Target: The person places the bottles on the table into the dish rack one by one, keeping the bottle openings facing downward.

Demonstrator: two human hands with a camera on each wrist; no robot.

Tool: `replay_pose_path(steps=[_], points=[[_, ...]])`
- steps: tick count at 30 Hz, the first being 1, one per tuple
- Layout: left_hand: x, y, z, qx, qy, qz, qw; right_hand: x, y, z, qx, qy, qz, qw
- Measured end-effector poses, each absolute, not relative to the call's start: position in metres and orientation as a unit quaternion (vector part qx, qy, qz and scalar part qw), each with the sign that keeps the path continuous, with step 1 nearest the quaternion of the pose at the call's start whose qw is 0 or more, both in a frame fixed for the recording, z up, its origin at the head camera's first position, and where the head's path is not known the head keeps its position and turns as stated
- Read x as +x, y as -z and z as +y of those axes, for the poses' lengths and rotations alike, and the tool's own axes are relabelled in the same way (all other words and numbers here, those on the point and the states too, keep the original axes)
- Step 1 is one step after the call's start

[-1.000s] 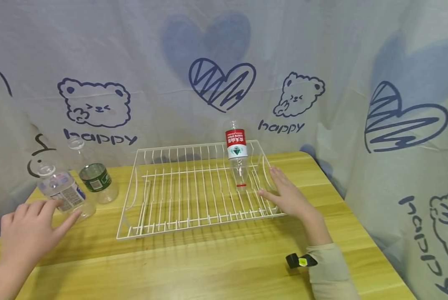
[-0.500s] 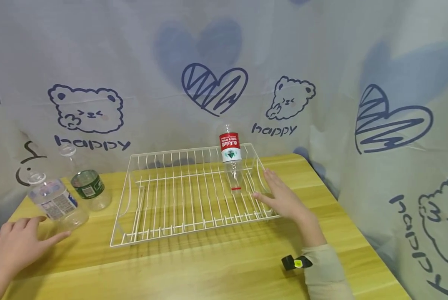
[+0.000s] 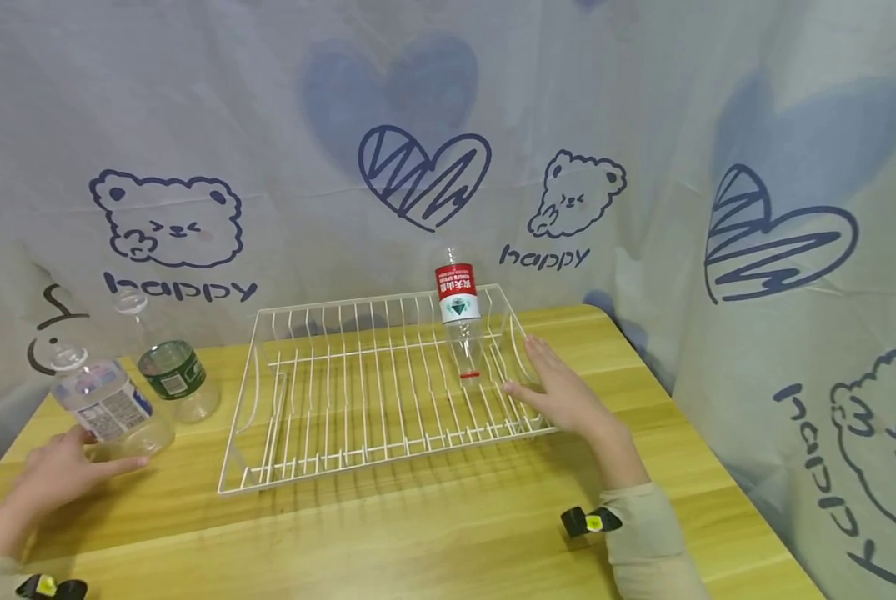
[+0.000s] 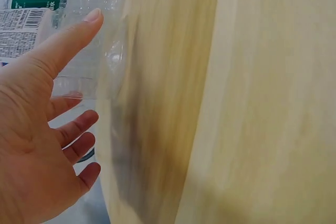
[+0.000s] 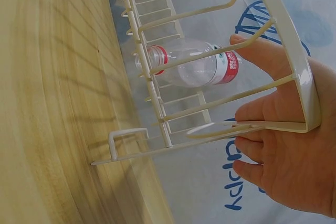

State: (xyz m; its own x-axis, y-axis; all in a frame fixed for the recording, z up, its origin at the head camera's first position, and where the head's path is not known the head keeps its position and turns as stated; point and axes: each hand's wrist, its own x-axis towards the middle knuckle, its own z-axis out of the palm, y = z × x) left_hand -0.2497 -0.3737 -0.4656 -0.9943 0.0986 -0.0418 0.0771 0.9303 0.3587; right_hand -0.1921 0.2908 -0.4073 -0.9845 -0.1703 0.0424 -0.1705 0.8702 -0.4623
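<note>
My left hand (image 3: 65, 471) is at the lower part of a clear plastic bottle (image 3: 113, 408) with a white-and-blue label, its thumb and fingers spread on either side. In the left wrist view, the thumb extends across the near side of the bottle (image 4: 79, 72); whether skin touches plastic is unclear. My right hand (image 3: 563, 392) rests at the right end of a white wire dish rack (image 3: 372, 458), thumb inside the rim and straight fingers outside. A clear bottle (image 3: 458, 300) with a red-and-white label stands neck down, leaning back between the rack's wires.
Another clear bottle (image 3: 173, 375) with a green label stands upright behind the first one. The wooden table (image 3: 387, 542) runs up to a printed curtain (image 3: 290, 167) at the back and right. Black wrist straps (image 3: 590, 522) with yellow marks are on the sleeves.
My left hand draws away from the white-and-blue-labelled bottle, then comes back low beside its base. The right hand stays at the rack's end. The head view shifts slightly.
</note>
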Motion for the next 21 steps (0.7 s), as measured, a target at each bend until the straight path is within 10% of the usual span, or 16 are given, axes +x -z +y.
replay_pose_path(steps=[21], points=[[-0.251, 0.465, -0.36, 0.023, -0.214, 0.976, 0.02, -0.192, 0.409, 0.289, 0.085, -0.241, -0.967, 0.003]])
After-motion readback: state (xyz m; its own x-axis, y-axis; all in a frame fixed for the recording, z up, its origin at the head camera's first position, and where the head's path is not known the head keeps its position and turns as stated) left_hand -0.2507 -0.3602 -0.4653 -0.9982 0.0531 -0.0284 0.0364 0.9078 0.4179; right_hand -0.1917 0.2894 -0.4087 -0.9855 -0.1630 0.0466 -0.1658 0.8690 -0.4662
